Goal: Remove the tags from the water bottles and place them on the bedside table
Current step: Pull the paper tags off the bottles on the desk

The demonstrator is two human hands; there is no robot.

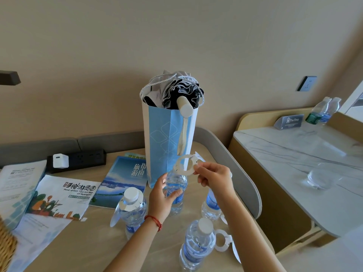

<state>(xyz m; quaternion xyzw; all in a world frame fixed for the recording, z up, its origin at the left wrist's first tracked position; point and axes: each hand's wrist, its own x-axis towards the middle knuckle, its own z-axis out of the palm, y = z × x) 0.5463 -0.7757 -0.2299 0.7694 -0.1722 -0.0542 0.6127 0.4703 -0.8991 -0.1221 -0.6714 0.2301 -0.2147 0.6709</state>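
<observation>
Several clear water bottles stand on the beige table [102, 244]. My left hand [161, 199] grips the middle bottle [176, 193] around its shoulder. Just above that bottle, my right hand [214, 179] pinches a white ring-shaped paper tag [185, 163], lifted off the bottle's neck. The left bottle [131, 211] still wears a tag around its neck. A bottle in front [198, 244] has a white cap and no tag. Another bottle [211, 207] stands partly hidden behind my right forearm. A loose tag [223, 240] lies on the table next to the front bottle.
A tall blue paper bag [167, 142] holding a folded umbrella stands right behind the bottles. Brochures [59, 197] and a black power strip [78, 158] lie to the left. To the right is a marble-topped table [294, 150] with two bottles [324, 110], a sign and a glass [319, 178].
</observation>
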